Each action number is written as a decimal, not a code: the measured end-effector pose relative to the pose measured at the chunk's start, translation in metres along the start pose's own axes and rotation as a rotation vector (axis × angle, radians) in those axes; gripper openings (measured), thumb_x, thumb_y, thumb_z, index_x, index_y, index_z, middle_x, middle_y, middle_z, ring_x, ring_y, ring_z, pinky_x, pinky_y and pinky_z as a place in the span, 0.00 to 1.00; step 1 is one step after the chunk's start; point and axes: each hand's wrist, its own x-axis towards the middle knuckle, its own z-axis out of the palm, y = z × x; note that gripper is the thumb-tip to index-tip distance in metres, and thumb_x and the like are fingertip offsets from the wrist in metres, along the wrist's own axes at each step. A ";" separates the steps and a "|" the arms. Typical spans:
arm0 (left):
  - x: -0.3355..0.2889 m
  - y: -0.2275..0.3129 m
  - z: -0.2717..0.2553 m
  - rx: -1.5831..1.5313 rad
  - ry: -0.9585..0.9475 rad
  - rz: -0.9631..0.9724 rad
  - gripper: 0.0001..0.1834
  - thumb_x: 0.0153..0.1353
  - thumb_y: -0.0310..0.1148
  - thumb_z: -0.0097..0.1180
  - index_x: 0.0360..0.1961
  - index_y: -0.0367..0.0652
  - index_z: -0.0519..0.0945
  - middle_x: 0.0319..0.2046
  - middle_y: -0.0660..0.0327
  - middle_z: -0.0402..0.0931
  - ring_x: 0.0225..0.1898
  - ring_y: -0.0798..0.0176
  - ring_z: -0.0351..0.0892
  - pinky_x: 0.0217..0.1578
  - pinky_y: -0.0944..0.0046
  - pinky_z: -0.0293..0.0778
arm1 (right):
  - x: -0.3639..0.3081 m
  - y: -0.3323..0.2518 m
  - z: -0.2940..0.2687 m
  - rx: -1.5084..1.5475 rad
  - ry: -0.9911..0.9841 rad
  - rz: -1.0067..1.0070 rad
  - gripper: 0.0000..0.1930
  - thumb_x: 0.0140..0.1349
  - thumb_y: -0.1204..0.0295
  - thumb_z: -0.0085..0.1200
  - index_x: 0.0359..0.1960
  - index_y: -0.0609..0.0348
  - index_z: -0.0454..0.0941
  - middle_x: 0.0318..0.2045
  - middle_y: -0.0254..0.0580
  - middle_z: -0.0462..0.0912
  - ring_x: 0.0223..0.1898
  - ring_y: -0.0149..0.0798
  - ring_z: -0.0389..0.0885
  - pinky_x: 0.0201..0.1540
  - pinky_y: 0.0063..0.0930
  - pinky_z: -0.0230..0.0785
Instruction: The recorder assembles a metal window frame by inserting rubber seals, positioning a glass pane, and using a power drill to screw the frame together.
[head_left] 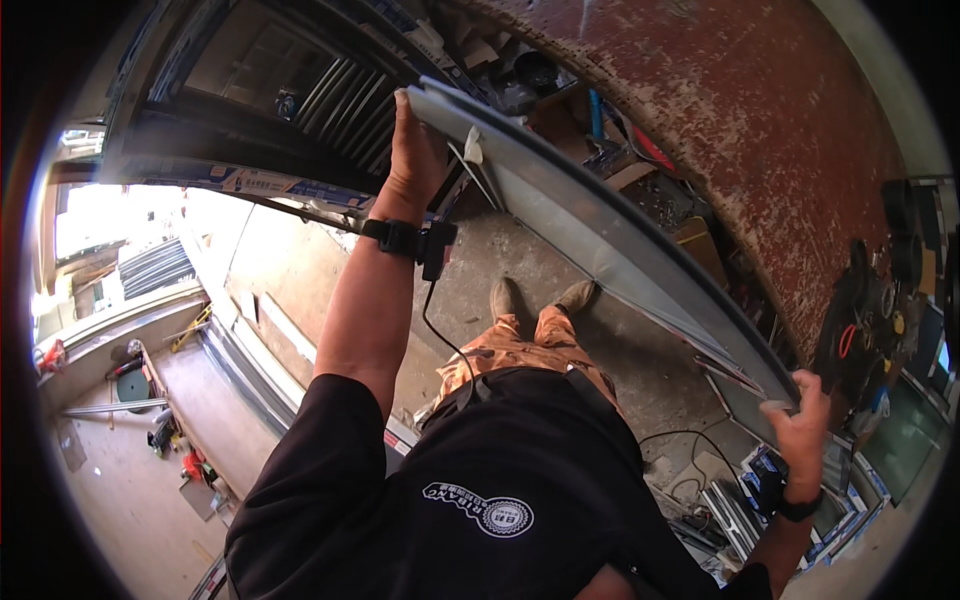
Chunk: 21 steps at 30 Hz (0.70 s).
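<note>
A long framed glass panel with a dark edge and a pale grey face stands tilted in front of me. It runs from upper middle to lower right. My left hand grips its far left end, thumb up along the edge. At the other end my right hand is closed round the near right corner. A crumpled pale scrap sticks to the panel's face near my left hand. A black strap with a small device sits on my left wrist, and a cable hangs from it.
Dark window frames stand at the upper left. Beyond the panel is a worn red-brown worktop, with clutter below. Tools hang at the right. Profile lengths and a loose cable lie lower right. Tools lie left.
</note>
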 end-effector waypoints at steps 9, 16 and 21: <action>-0.004 0.002 -0.008 -0.002 -0.077 -0.094 0.45 0.60 0.75 0.43 0.49 0.39 0.77 0.44 0.56 0.79 0.52 0.56 0.76 0.58 0.54 0.67 | 0.003 0.013 0.014 -0.060 0.091 -0.191 0.27 0.45 0.77 0.68 0.49 0.60 0.72 0.43 0.52 0.80 0.46 0.58 0.77 0.52 0.46 0.66; 0.001 0.000 -0.020 0.015 -0.096 -0.090 0.37 0.64 0.68 0.45 0.49 0.41 0.77 0.45 0.57 0.80 0.52 0.58 0.75 0.58 0.57 0.65 | 0.006 0.012 0.016 -0.133 0.136 -0.234 0.27 0.45 0.78 0.68 0.49 0.60 0.72 0.43 0.51 0.81 0.46 0.58 0.79 0.50 0.47 0.67; -0.005 0.011 -0.007 0.068 -0.218 -0.097 0.24 0.66 0.52 0.52 0.46 0.40 0.78 0.39 0.59 0.79 0.46 0.60 0.76 0.54 0.59 0.68 | 0.009 0.000 0.024 -0.233 0.163 -0.279 0.27 0.45 0.78 0.68 0.50 0.59 0.72 0.45 0.51 0.81 0.48 0.58 0.79 0.51 0.48 0.67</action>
